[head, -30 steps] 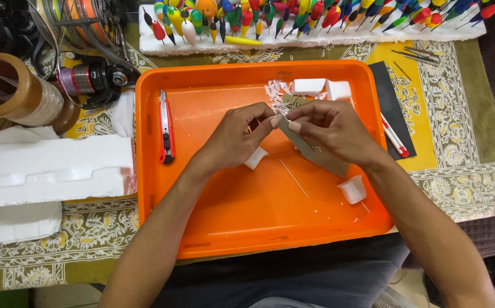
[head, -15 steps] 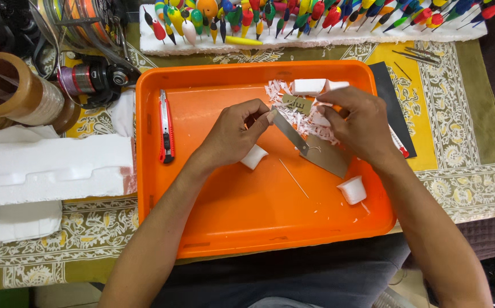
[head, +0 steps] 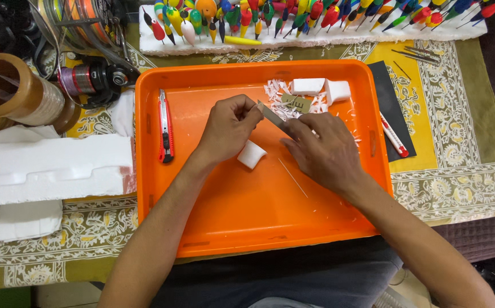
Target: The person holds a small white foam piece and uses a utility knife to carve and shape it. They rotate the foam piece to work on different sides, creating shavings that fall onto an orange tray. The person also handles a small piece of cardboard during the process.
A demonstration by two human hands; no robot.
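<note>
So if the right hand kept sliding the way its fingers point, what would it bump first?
Probably the left hand. The right hand points up-left along the blade that both hands hold; depth is hard to judge.

Patterned tablecloth (head: 458, 171), orange tray (head: 201, 228), white foam slab (head: 47, 168), fishing reel (head: 93, 80), tape roll (head: 13, 94)

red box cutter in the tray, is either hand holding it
No, the red box cutter lies untouched along the orange tray's left side, apart from the left hand and right hand.
</note>
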